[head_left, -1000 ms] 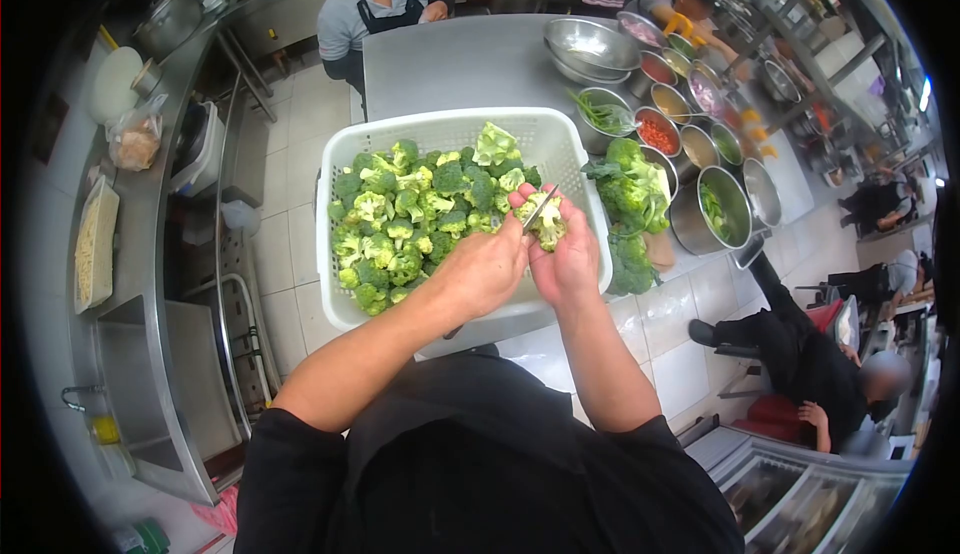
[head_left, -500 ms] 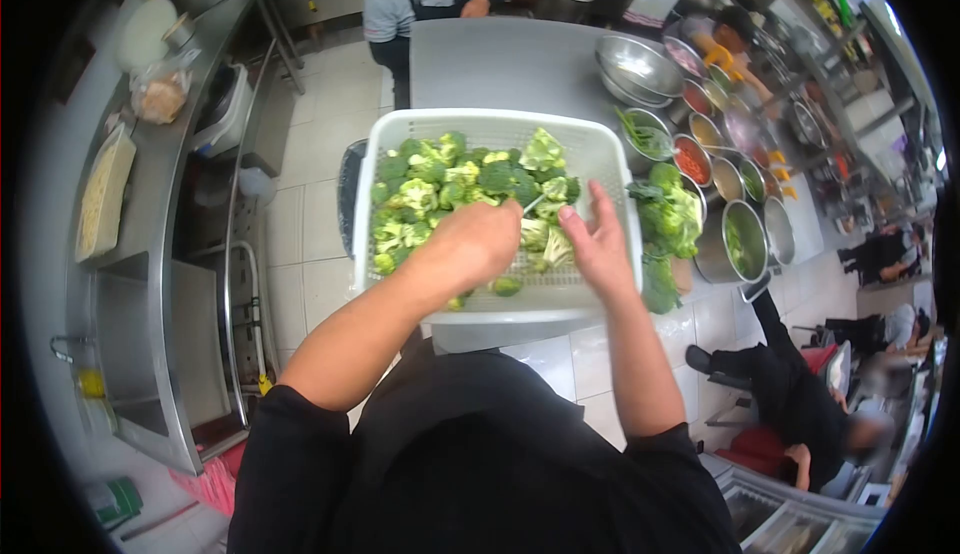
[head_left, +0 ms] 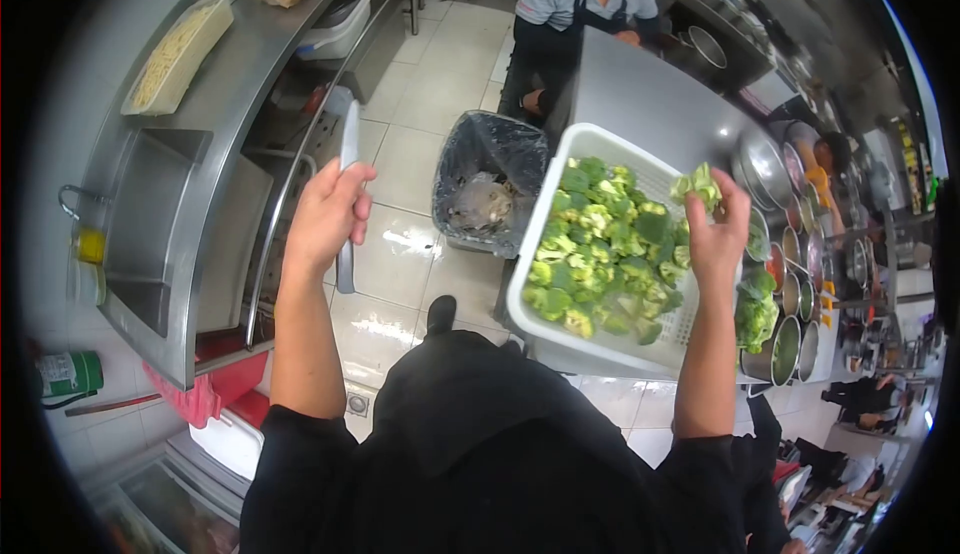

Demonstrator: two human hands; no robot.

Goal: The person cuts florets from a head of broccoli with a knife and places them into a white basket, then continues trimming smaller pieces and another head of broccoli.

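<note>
My left hand [head_left: 328, 216] is closed around a knife [head_left: 350, 139], held up over the floor with its pale blade pointing away from me. At the right side of a white perforated basket [head_left: 655, 357], my right hand [head_left: 718, 229] pinches a light-green piece of broccoli [head_left: 695, 186] between thumb and fingers. Many cut broccoli florets [head_left: 605, 244] lie in the basket, which rests on the steel table [head_left: 640, 89]. Between my hands, a bin with a black liner [head_left: 490, 179] stands on the floor, with some refuse inside.
A steel sink [head_left: 150, 214] and counter are on the left, with a tray of pale strips [head_left: 185, 54]. Across the table a person [head_left: 580, 4] stands. Steel bowls [head_left: 762, 169], pots [head_left: 785, 349] and leafy broccoli [head_left: 757, 314] crowd the right.
My view has turned left, bringing the bin into sight. My left hand has left the basket with the knife and moved left; my right hand now holds a broccoli piece.
</note>
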